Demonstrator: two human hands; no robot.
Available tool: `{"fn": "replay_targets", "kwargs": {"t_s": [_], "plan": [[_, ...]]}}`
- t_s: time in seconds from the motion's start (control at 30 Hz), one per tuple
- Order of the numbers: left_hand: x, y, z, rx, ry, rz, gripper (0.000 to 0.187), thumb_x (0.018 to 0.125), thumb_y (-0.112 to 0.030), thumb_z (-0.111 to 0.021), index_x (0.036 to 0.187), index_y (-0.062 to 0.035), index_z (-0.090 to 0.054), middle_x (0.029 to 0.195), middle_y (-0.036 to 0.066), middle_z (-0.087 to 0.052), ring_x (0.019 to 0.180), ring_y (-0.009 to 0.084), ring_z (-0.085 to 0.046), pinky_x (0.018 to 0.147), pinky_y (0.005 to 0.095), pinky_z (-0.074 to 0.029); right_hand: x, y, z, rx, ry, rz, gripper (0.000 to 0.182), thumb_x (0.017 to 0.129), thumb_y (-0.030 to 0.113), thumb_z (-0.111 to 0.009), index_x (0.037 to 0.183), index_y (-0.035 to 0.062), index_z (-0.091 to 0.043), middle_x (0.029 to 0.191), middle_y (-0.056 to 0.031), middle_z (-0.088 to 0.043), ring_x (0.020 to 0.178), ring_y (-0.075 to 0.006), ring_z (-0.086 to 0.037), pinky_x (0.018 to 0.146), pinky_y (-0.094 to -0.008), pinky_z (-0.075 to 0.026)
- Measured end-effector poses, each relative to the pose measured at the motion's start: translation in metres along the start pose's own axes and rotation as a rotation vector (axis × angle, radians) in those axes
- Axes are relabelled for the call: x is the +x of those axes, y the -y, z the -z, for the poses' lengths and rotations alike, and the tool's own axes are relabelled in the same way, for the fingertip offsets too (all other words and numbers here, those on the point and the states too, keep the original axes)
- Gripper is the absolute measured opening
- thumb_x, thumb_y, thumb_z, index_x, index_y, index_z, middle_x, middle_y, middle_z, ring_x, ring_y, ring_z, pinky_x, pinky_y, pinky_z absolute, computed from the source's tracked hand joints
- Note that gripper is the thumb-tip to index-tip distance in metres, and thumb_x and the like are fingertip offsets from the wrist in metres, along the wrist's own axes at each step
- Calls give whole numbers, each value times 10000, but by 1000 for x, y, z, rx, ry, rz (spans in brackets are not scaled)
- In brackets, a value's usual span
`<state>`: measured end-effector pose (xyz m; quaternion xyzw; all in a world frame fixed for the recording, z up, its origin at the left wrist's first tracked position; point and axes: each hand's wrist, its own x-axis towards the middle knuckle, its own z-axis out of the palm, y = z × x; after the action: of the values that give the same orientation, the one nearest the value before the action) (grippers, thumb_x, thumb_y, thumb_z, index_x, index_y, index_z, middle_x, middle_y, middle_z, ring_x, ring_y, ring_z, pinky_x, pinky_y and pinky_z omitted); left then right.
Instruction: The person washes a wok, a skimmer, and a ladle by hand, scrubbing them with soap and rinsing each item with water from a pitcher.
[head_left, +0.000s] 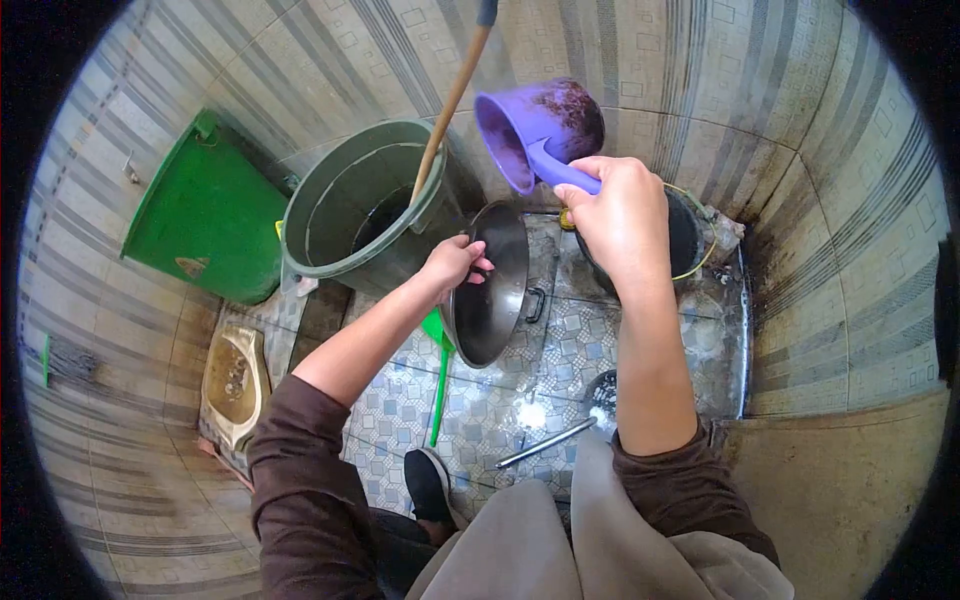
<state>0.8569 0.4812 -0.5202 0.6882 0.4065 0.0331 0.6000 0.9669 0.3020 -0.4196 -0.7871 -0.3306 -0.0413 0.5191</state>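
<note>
My right hand (625,215) is closed around the handle of a purple water dipper (525,115), held up on its side with its mouth facing left. Dark stains cover the dipper's base. In my left hand (455,265) is a dark wok (492,295), gripped at its left side and tilted nearly on edge above the floor. A small loop handle shows at the wok's right side; whatever part my left fingers wrap round is partly hidden. Close behind the wok stands a large grey-green bin (375,245). Beneath my right wrist is a black bucket (682,235).
A wooden stick (455,95) leans in the bin. To the left are a green tub (205,215) and a squat toilet (235,385). On the wet tiled floor (390,400) lie a green-handled tool (440,395) and a silver bar-like handle (545,443). Tiled walls enclose the space.
</note>
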Motion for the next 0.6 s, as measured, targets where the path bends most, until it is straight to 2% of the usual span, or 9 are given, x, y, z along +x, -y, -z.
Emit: {"fn": "replay_targets", "kwargs": {"t_s": [0.13,0.2,0.27,0.4,0.43,0.47,0.5,0.53,0.6], "plan": [[-7,6,10,47,-64,-133,201,847,-155,-415,933,19,-468,743,61,-533,629,109,-529,521,239,-454,-5,9,-9,33,47,15,223,601,114,-650,802,21,-621,743,-177,-583,715,-308,-571,673,-360,-444],[-15,3,17,96,-67,-123,196,847,-158,-413,899,19,-478,726,65,-533,624,106,-528,525,240,-455,-7,12,-12,35,59,39,221,603,116,-648,802,23,-621,736,-174,-583,710,-309,-571,672,-361,-444],[-21,5,26,122,-108,-193,192,848,-166,-408,864,10,-482,692,57,-534,617,102,-525,524,236,-451,-8,14,-17,-21,8,104,205,602,115,-645,789,34,-625,717,-169,-582,698,-311,-570,667,-364,-445],[-47,17,62,209,-281,-299,241,854,-233,-387,756,-39,-489,608,8,-496,526,87,-458,462,229,-373,-6,15,-24,61,32,51,213,616,165,-644,777,28,-619,721,-196,-572,702,-314,-566,665,-363,-443],[-51,27,76,20,-282,-335,257,856,-253,-379,725,-61,-488,581,-18,-457,491,81,-401,452,213,-326,-4,13,-27,67,29,47,213,625,172,-635,776,24,-618,722,-190,-577,685,-304,-576,657,-353,-444],[-66,29,88,-18,-317,-372,244,858,-250,-378,722,-81,-490,565,-44,-419,485,63,-353,451,205,-294,-4,16,-27,108,85,-30,230,653,173,-625,818,14,-611,680,-162,-593,631,-242,-600,602,-324,-452],[-82,34,103,-123,-302,-320,243,858,-259,-378,722,-91,-487,556,-52,-401,478,54,-330,446,203,-274,-6,21,-25,213,148,-75,256,692,166,-609,880,-7,-591,670,-118,-601,594,-161,-600,536,-273,-451],[-101,42,117,-230,-290,-270,242,859,-269,-377,721,-101,-483,547,-59,-383,471,46,-306,441,201,-254,-6,22,-28,262,140,-84,273,725,166,-594,916,-27,-572,693,-90,-599,592,-118,-592,496,-227,-439],[-139,66,140,-495,-300,-154,257,857,-330,-377,723,-123,-453,509,-80,-310,416,48,-224,412,189,-197,-4,18,-40,384,173,-108,295,765,183,-562,956,-42,-548,752,-74,-605,582,-97,-570,520,-199,-432]]}}
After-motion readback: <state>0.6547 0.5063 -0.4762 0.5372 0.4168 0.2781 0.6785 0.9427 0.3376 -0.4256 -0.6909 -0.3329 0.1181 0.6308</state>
